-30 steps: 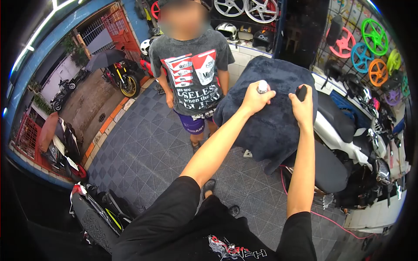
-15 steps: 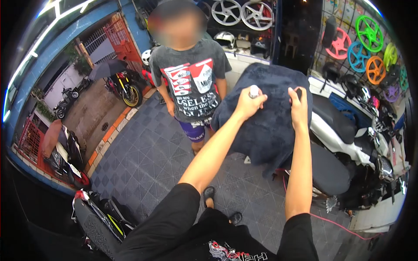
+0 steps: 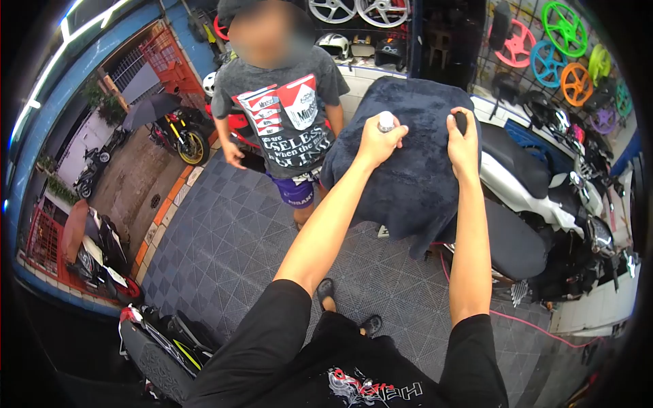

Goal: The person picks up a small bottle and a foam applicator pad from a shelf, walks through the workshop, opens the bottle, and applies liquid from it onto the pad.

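A dark, fuzzy cloth (image 3: 408,170) drapes over something box-like whose shape beneath is hidden. Above its left part, my left hand (image 3: 377,143) is closed around a small bottle with a white top (image 3: 386,121); most of the bottle is hidden by my fingers. My right hand (image 3: 464,146), over the cloth's right edge, is closed on a small black object (image 3: 462,123), its kind too small to make out. The two hands are apart.
Facing me at the left of the cloth stands a person (image 3: 279,109) in a grey shirt. A white motorcycle (image 3: 524,190) and a black seat (image 3: 507,248) are at the right. Coloured wheel rims (image 3: 564,28) hang behind. A red hose (image 3: 530,325) crosses the tiled floor (image 3: 224,224).
The view has shifted, so the scene sits slightly higher and further left. The person opposite has moved an arm outward from the body. Both my hands keep their holds.
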Available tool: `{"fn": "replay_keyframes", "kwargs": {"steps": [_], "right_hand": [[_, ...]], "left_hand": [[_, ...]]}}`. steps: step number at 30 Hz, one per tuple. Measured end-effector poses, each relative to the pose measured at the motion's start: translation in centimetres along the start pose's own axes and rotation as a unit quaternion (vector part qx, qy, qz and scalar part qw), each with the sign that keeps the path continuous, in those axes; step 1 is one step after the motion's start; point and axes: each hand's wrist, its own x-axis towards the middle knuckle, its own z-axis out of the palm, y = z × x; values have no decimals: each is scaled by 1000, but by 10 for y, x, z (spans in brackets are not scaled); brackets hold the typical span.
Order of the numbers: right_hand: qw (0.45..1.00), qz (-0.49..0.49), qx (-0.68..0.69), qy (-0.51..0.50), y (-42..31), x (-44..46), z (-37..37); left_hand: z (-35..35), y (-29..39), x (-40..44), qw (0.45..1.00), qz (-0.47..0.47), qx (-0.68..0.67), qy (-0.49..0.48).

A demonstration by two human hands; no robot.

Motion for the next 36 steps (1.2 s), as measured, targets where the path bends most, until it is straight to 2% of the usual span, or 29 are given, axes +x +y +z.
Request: {"fn": "replay_keyframes", "kwargs": {"steps": [5, 6, 7, 13, 16, 19, 23, 24, 25, 26, 27, 28, 29, 30, 31, 32, 33, 34, 35, 36], "right_hand": [[995, -75, -37, 47, 3, 2, 3], [1000, -13, 0, 2, 4, 4, -2], [999, 14, 34, -1, 6, 5, -2], [998, 49, 35, -34, -6, -3, -2], [991, 96, 47, -83, -8, -1, -8], [990, 90, 98, -52, -13, -5, -2], [995, 74, 69, -25, -4, -3, 3], [996, 54, 51, -43, -4, -5, 3], [997, -15, -68, -37, 5, -5, 4], [947, -216, -237, -36, 7, -3, 2], [899, -305, -314, 22, 14, 0, 4], [840, -355, -411, 5, 10, 0, 2], [866, -292, -405, -1, 12, 0, 7], [879, -275, -390, 6, 0, -8, 2], [915, -258, -309, 37, 1, -10, 4], [967, -155, -194, 48, -3, -14, 4], [992, -63, -92, 54, -24, -26, -5], [997, -16, -59, 42, -28, -28, -7], [993, -51, -72, 75, -22, -26, -3], [991, -59, -68, 95, -24, -29, -5]], "left_hand": [[-2, -2, 1, 1000, 6, 4, -2], [-1, -1, 1, 1000, -1, -4, 5], [0, 0, 1, 1000, 6, -3, 1], [-2, 4, -2, 1000, 8, 16, 7], [-3, 5, -2, 1000, 8, 23, 7], [-5, 9, -4, 1000, 4, 22, 4], [-9, 4, -2, 999, 21, 34, -9], [-7, 6, -6, 1000, 6, 14, 22], [-3, 19, -13, 999, -11, 41, 28], [-7, 16, -12, 996, 1, 77, 33], [-2, 23, -16, 994, -14, 101, 31], [-1, 19, -17, 998, -5, 32, 47], [-9, 12, -12, 999, -6, 31, 32], [-4, 15, -15, 999, 3, 17, 29], [-10, 6, -12, 999, 11, 32, 18], [-22, -13, -4, 999, 32, 28, -1], [-33, -25, 3, 998, 44, 33, -29], [-33, -24, 2, 998, 33, 43, -29], [-40, -32, 8, 999, 17, 1, -49], [-34, -29, 7, 998, 33, 35, -48]]}}
